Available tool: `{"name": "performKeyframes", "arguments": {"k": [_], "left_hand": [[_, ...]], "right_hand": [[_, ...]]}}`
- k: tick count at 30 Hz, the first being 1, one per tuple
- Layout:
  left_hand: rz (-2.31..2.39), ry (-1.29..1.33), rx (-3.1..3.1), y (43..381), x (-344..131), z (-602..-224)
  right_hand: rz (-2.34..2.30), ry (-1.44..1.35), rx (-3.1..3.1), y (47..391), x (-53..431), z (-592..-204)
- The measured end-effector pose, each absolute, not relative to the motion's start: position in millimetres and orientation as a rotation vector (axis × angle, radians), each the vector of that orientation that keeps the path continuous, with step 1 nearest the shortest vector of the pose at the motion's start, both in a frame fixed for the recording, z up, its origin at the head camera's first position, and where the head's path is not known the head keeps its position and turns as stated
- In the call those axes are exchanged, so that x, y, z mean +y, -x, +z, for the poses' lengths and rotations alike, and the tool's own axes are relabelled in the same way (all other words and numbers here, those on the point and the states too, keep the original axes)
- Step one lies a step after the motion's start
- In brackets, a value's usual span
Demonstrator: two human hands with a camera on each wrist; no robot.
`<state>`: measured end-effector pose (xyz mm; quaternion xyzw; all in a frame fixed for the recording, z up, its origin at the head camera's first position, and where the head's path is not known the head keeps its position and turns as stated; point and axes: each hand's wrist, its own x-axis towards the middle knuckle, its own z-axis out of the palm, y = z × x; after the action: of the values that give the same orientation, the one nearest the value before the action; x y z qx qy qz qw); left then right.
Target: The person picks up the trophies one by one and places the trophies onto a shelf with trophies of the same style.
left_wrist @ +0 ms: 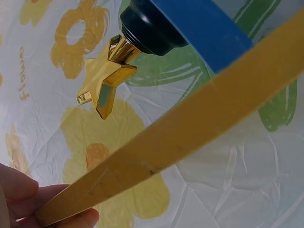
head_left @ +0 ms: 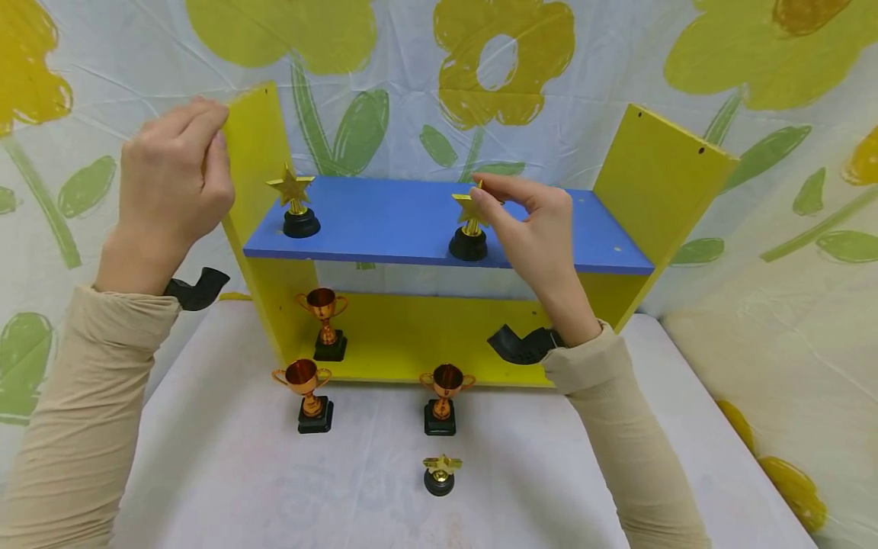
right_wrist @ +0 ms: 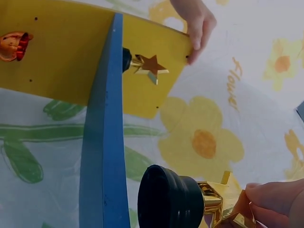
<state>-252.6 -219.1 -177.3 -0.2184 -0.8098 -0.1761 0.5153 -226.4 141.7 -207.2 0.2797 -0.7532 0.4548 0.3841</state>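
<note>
My left hand (head_left: 174,171) grips the upper corner of the yellow side panel (head_left: 259,145); in the left wrist view its fingers (left_wrist: 21,199) wrap the panel's end. With thumb and fingertips my right hand (head_left: 535,221) pinches a gold star trophy (head_left: 469,240) by its star. The black base of this trophy overlaps the blue shelf's (head_left: 398,213) front edge in the head view, and the right wrist view shows a gap between base and shelf. Another gold star trophy (head_left: 299,223) stands upright on the shelf's left end, close to my left hand.
One bronze cup trophy (head_left: 331,347) stands on the yellow bottom board (head_left: 405,335). Before the unit, two more cups (head_left: 315,415) (head_left: 440,419) and a small gold star trophy (head_left: 439,482) stand on the white table (head_left: 226,488). A flowered cloth (head_left: 405,69) hangs behind.
</note>
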Motion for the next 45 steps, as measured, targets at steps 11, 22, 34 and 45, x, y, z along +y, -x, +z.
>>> {"name": "performKeyframes", "arguments": {"k": [11, 22, 34, 45], "left_hand": [[-0.433, 0.524, -1.945, 252.8, -219.1, -175.8], [-0.436, 0.523, -1.944, 254.3, -218.2, -174.7], [-0.439, 0.529, -1.919, 255.4, -215.8, -178.1], [-0.426, 0.523, -1.932, 254.2, -218.3, -178.6]], "right_hand": [[1.286, -0.631, -2.018, 253.8, 132.1, -197.6], [1.315, -0.579, -2.081, 272.4, 126.8, -197.3], [1.382, -0.606, -2.059, 281.5, 130.8, -209.2], [1.372, -0.588, -2.083, 283.1, 130.3, -210.9]]}}
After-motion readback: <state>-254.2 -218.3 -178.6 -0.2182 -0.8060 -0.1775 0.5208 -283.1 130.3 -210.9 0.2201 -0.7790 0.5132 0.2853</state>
